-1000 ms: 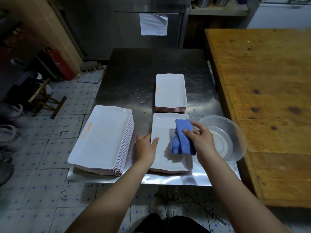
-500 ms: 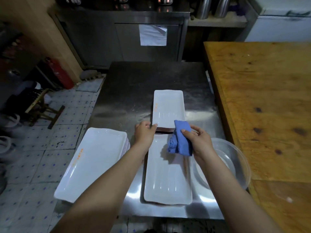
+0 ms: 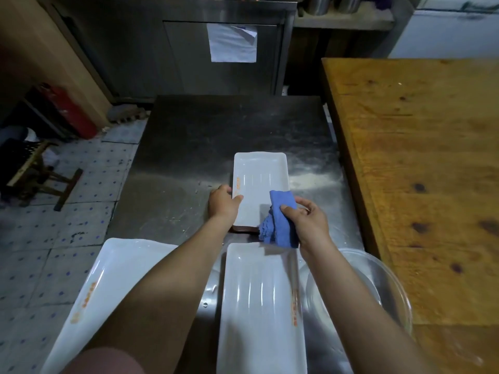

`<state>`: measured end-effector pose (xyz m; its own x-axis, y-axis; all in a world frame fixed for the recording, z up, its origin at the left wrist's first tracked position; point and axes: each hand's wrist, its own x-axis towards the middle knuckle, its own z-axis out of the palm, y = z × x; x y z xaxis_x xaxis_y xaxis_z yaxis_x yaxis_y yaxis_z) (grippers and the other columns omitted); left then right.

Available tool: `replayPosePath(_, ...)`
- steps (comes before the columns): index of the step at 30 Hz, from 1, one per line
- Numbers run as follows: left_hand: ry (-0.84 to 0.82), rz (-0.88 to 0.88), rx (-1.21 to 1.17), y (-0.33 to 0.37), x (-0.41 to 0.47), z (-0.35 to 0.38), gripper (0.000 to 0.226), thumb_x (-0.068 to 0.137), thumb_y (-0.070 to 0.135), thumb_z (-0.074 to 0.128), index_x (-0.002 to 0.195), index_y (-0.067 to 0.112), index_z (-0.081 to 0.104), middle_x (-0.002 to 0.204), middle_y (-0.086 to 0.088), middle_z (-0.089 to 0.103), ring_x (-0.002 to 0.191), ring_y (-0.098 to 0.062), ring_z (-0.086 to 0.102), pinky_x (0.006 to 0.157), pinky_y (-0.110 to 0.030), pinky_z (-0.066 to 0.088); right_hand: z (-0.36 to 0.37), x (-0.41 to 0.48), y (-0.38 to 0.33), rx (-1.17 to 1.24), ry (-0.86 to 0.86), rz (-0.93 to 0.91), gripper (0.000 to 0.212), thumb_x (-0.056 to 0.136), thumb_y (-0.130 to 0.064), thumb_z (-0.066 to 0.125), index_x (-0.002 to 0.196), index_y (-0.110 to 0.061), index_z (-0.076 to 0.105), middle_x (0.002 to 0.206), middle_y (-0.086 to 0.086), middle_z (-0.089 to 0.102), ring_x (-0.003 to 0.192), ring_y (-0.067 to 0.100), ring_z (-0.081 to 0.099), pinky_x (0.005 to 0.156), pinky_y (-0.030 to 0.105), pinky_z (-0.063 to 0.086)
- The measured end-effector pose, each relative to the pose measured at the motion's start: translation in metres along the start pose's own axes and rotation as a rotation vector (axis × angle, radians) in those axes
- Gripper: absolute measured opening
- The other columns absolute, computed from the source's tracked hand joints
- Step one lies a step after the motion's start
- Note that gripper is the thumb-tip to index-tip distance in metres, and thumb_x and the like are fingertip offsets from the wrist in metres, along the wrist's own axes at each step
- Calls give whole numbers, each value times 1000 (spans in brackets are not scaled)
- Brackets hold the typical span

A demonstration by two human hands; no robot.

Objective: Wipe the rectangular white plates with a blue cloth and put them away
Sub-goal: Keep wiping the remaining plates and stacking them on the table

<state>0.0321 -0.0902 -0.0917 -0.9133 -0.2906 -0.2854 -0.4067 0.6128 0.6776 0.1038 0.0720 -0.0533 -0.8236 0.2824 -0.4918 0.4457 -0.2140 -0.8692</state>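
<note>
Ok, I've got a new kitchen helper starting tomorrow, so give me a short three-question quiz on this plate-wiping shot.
1. True or false: the right hand holds the blue cloth.
2. What does the left hand grip? A) the clear bowl B) the left edge of the top plate of the far stack C) the near plate
3. Fill in: the bowl sits to the ____ of the near plate.

Key: 1 true; 2 B; 3 right
</note>
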Motion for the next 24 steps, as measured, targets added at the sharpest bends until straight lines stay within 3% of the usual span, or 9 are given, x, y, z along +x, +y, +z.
replayPosePath(7, 104, 2, -15, 6, -1, -7, 21, 91, 14, 51, 106, 5, 63, 110, -11, 65, 92, -27, 59, 70, -24, 38, -5, -1, 0, -4, 29, 9, 27, 83, -11, 70, 107, -16, 58, 75, -4, 69, 60, 6, 65, 49, 18, 47)
replayPosePath(12, 84, -58, -208, 12, -2, -11, 4, 95, 15, 42, 92, 13, 44, 89, -1, 54, 75, -22, 48, 57, -28, 33, -12, -4, -5, 14, 62, -9, 21, 84, -13, 69, 93, -26, 56, 71, -7, 69, 56, 2, 65, 44, 16, 46)
replayPosePath(15, 62, -100, -308, 15, -4, -14, 1, 94, 15, 39, 94, 14, 39, 81, 3, 47, 66, -15, 44, 49, -26, 32, -17, -7, -8, 14, 81, -26, 21, 84, -14, 69, 98, -24, 57, 73, -8, 69, 60, 4, 65, 45, 16, 46)
replayPosePath(20, -16, -179, -392, 15, -15, -24, 6, 95, 24, 39, 98, 19, 38, 83, 1, 50, 81, -22, 51, 72, -37, 46, -26, -18, -14, 41, 97, -49, 25, 84, -12, 68, 106, -18, 57, 60, -12, 69, 61, 6, 66, 55, 25, 49)
replayPosePath(24, -94, -196, -493, 16, -31, -33, 25, 96, 28, 39, 118, 17, 45, 108, -4, 59, 92, -22, 59, 71, -35, 51, -33, -31, -21, 39, 118, -81, 24, 83, -14, 70, 104, -20, 59, 75, -6, 68, 76, 16, 66, 72, 36, 54)
